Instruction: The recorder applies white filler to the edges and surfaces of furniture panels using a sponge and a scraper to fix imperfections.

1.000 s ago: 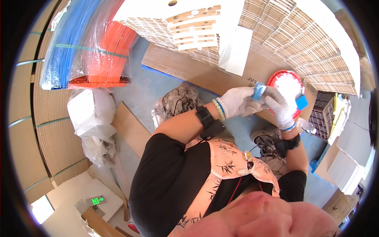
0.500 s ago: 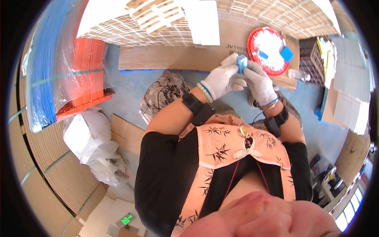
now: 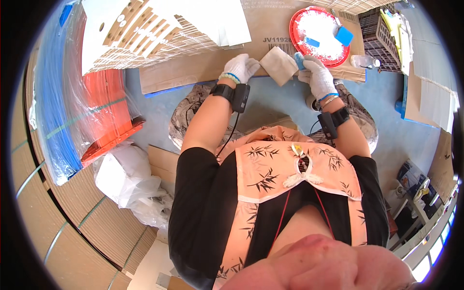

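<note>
My right hand, in a white knit glove, is closed on a small light-blue piece at the near edge of the cardboard-covered table. Just left of it a beige square cloth or pad lies over that edge. My left hand, gloved too, is over the edge farther left, below the white slatted stack; its fingers are loosely bent and nothing shows in them. Beyond my right hand stands a round red tray of white bits, with a blue block and a flat blue piece in it.
The white slatted stack rises on the table's left. A clear bottle and a dark crate stand right of the tray. Plastic-wrapped orange and blue parts and white plastic bags are at my left.
My hands have separated: the left has moved left and let go, while the right keeps the blue piece. The beige pad now lies between them. The view has shifted.
</note>
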Tool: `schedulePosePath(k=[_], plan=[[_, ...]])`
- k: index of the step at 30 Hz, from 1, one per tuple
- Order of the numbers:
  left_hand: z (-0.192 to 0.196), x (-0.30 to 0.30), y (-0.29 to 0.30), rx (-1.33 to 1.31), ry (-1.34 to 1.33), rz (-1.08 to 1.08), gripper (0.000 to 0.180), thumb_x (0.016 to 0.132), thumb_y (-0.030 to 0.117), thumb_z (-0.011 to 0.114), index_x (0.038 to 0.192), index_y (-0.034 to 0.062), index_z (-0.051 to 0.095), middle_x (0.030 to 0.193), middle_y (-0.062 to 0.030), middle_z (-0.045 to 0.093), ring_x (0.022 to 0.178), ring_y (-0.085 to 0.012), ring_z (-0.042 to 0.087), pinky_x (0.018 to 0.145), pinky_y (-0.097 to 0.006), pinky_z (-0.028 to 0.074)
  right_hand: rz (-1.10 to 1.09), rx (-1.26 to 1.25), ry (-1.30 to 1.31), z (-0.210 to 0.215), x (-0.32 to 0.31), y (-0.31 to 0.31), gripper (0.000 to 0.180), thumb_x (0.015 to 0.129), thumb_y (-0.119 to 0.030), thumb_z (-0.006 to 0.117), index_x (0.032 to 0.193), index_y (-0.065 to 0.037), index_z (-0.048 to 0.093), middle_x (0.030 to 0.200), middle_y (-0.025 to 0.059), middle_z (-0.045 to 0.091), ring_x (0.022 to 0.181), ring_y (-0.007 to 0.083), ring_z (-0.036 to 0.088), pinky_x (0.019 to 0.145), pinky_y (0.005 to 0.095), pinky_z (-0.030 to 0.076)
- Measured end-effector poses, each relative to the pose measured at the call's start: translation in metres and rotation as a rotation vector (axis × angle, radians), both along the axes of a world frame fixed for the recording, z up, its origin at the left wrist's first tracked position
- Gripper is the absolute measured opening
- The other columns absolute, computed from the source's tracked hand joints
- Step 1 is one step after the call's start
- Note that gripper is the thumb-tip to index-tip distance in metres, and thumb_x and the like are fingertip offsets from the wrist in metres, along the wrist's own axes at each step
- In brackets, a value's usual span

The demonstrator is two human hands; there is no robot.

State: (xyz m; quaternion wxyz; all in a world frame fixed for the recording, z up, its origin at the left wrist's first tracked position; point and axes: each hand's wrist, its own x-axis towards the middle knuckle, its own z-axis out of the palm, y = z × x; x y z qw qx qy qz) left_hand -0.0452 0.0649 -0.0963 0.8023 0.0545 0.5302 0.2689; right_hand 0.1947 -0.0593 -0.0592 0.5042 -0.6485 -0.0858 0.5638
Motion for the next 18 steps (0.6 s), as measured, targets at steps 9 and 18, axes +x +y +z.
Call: schedulePosePath(k=[9,18], plan=[[-0.077,0.003,0.049,0.04,0.031,0.094,0.041,0.104,0.021,0.051,0.136,-0.0041,0.044,0.136,-0.0253,0.053,0.12,-0.0383,0.06,0.094,-0.048,0.059,0.276,-0.121,-0.144,-0.029,-0.002,-0.001,0.035,0.093,-0.023,0.068,0.12,0.0,0.067,0.085,0.0051,0.065,0.069,0.0127,0.06,0.061,0.0285,0.051],[-0.079,0.001,0.043,0.036,0.082,0.155,0.039,0.106,0.022,0.047,0.132,-0.0066,0.046,0.131,-0.0241,0.057,0.116,-0.0374,0.062,0.094,-0.047,0.059,0.372,-0.193,-0.188,-0.081,0.009,0.014,0.033,0.093,-0.023,0.065,0.116,0.0,0.071,0.09,0.0091,0.071,0.075,0.0185,0.067,0.064,0.0335,0.056]])
